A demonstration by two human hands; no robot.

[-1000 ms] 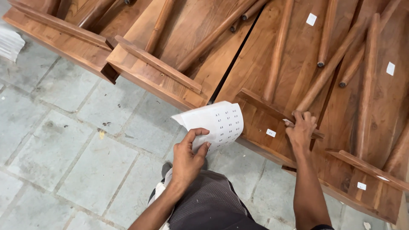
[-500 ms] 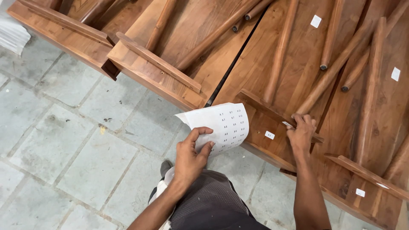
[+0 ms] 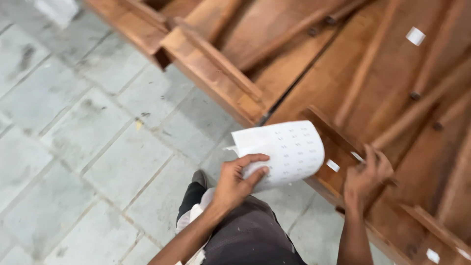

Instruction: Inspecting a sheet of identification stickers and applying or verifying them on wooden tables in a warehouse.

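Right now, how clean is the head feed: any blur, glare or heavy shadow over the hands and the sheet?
Head view: motion blur smears the whole frame, worst on the right hand and wooden furniture; the marks on the white sheet in the left hand are unreadable; light is soft and even, no glare, no hard shadows on the tiled floor.

Upturned brown wooden tables (image 3: 294,54) with slender round legs lie side by side on a floor of grey square stone tiles (image 3: 88,162), scuffed and stained, under soft, even light.
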